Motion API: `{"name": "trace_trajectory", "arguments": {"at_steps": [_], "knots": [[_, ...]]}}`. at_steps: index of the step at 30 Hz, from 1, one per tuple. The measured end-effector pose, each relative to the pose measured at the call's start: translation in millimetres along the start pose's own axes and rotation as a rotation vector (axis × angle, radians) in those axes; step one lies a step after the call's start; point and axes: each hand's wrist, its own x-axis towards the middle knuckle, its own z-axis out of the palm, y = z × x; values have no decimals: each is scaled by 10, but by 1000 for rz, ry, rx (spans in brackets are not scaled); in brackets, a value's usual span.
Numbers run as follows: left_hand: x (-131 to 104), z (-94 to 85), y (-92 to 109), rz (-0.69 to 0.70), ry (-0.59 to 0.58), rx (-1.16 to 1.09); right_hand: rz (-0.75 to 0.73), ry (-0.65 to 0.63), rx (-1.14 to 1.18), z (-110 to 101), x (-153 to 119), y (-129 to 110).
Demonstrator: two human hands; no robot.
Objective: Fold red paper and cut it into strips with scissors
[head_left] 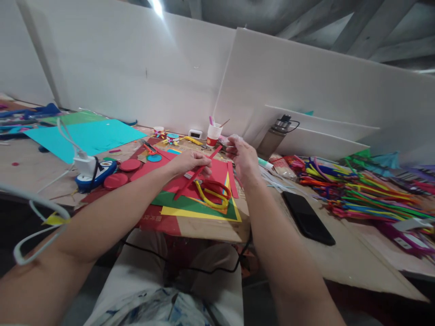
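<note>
A narrow red paper strip (185, 187) runs diagonally through the fingers of my left hand (195, 164), which pinch it. My right hand (242, 156) is raised just right of the strip's upper end, its fingers curled near the thumb; whether it holds something small is unclear. Scissors with yellow and red handles (214, 199) lie below my left hand on stacked sheets. The stack has a red sheet (154, 170) on top, with green (170, 200) and yellow paper (200, 216) showing under it.
Red discs (115, 181), a power strip (93, 176) and a cyan sheet (91, 138) are on the left. Behind stand paper cups (214, 134) and a small clock (195, 134). Rightward are a bottle (274, 138), a black phone (306, 217) and colourful pipe cleaners (367, 190).
</note>
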Motion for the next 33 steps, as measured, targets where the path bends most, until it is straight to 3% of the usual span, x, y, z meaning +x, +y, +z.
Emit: {"name": "trace_trajectory", "arguments": {"at_steps": [4, 7, 17, 26, 33], "knots": [[25, -24, -14, 28, 16, -10, 144, -181, -97, 168, -122, 81], [34, -27, -26, 51, -14, -2, 87, -275, -157, 256, -219, 127], [53, -36, -115, -5, -82, -88, 51, -163, -115, 133, -140, 40], [5, -20, -25, -133, -95, -233, 67, -152, 16, 85, -91, 6], [2, -3, -31, -3, -119, -72, 1, -154, -72, 92, -97, 32]]}}
